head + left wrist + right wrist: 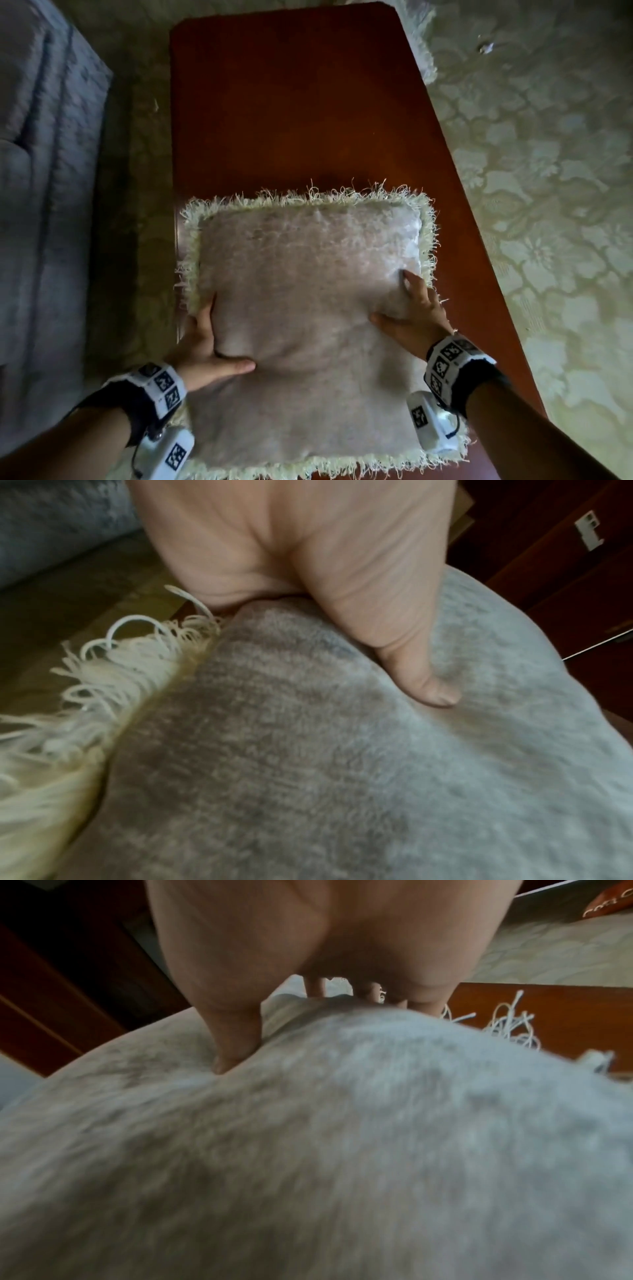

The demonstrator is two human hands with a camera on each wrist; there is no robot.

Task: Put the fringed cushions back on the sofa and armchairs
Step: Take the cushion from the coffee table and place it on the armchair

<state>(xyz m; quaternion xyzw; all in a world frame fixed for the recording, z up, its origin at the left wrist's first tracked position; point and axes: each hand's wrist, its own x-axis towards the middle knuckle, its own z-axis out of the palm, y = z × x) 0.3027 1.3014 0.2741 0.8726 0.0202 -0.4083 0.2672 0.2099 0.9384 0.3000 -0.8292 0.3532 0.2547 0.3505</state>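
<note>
Cushion in hand, not yet placed.
I see the left hand and right hand each with a closed grip on a side of the fringed cushion, thumbs pressed into its top, above the tabletop. Sofa at left has no cushion in view; placing is left.

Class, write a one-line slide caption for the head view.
Both hands, left hand and right hand, grip a fringed cushion over a wooden table.

table bare beyond cushion | sofa flanks left
</note>
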